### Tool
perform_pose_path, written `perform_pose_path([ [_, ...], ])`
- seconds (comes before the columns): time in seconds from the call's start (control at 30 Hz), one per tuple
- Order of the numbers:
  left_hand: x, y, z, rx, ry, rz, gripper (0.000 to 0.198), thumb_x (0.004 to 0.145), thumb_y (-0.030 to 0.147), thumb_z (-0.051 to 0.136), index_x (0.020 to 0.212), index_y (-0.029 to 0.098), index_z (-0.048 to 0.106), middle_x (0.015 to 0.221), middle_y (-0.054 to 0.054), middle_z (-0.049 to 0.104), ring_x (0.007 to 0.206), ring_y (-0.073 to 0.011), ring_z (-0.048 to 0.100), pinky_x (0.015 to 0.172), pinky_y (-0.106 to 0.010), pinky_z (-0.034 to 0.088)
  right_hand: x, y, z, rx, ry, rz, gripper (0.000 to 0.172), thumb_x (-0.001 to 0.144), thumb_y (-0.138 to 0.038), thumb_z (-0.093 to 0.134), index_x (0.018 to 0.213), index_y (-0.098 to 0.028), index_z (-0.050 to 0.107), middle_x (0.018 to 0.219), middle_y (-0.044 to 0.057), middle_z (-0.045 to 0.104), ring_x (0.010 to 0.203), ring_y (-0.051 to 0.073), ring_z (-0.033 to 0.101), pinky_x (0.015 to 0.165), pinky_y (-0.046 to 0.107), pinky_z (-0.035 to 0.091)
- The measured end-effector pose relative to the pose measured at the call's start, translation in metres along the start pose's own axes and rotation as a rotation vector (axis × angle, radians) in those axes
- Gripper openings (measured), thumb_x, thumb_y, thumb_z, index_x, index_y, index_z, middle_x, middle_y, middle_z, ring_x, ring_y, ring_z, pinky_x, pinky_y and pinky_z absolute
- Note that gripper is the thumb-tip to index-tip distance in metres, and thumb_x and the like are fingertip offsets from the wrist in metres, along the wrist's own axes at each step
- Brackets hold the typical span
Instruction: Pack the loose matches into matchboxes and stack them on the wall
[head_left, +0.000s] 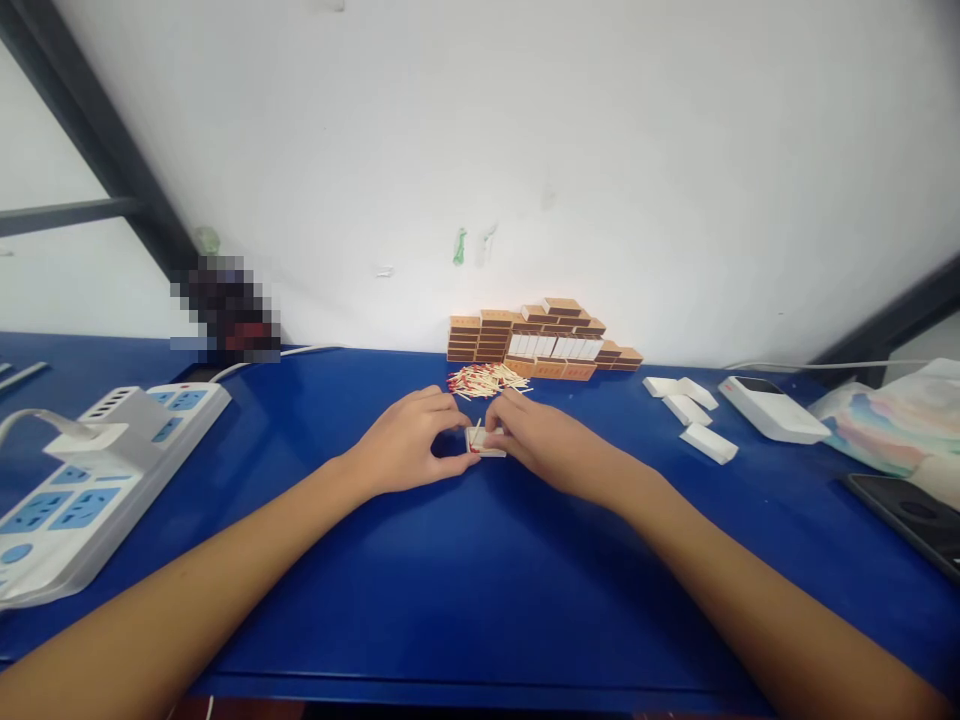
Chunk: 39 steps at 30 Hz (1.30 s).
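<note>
A small white matchbox tray (491, 450) with a few matches in it rests on the blue table between my hands. My left hand (412, 440) grips the tray's left end between thumb and fingers. Over the tray's right part, my right hand (544, 440) has its fingertips pinched together at the inside; whether a match is between them is hidden. One match (478, 428) sticks up at a slant near the tray's left side. Just behind lies a loose pile of red-tipped matches (487, 380).
Stacked matchboxes (495, 335) stand against the wall. Several white trays (686, 405) lie to the right, near a white device (776, 408), a plastic bag (892, 410) and a dark phone (907, 515). A power strip (112, 500) with a plugged-in charger occupies the left.
</note>
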<state>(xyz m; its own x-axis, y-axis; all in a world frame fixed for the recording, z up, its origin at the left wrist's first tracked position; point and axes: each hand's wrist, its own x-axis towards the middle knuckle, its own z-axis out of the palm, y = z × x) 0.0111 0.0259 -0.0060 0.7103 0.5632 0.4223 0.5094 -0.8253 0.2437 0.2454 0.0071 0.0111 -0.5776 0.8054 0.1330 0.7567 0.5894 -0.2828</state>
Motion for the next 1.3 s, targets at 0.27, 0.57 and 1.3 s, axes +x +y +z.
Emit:
perform_pose_path([
  [0.27,0.0,0.002,-0.001,-0.006,-0.002,0.003,0.024,0.093,0.042,0.071,0.1,0.019,0.074,0.09,-0.005,0.068,0.087,-0.0211,0.058,0.08,-0.036,0.049,0.004,0.01,0.005,0.124,0.065,-0.056,0.004,0.101,-0.019,0.058,0.099,-0.02,0.062,0.104,0.005,0.061,0.089,0.018,0.058,0.078,0.03,0.044],
  [0.57,0.0,0.001,-0.001,-0.009,0.062,-0.03,0.022,0.091,0.04,0.072,0.099,0.019,0.073,0.09,-0.005,0.069,0.087,-0.0216,0.059,0.081,-0.038,0.05,0.002,0.023,-0.011,0.174,0.137,-0.049,0.016,0.101,-0.027,0.056,0.091,-0.02,0.066,0.091,0.004,0.064,0.081,0.017,0.057,0.073,0.03,0.043],
  [1.3,0.0,0.0,0.0,-0.057,0.072,-0.08,0.024,0.088,0.043,0.076,0.094,0.021,0.072,0.086,-0.003,0.069,0.083,-0.0204,0.058,0.078,-0.037,0.049,0.002,0.063,-0.006,-0.041,0.016,0.241,0.029,0.098,-0.044,0.06,0.082,-0.02,0.063,0.084,0.007,0.068,0.07,0.019,0.059,0.063,0.031,0.04],
])
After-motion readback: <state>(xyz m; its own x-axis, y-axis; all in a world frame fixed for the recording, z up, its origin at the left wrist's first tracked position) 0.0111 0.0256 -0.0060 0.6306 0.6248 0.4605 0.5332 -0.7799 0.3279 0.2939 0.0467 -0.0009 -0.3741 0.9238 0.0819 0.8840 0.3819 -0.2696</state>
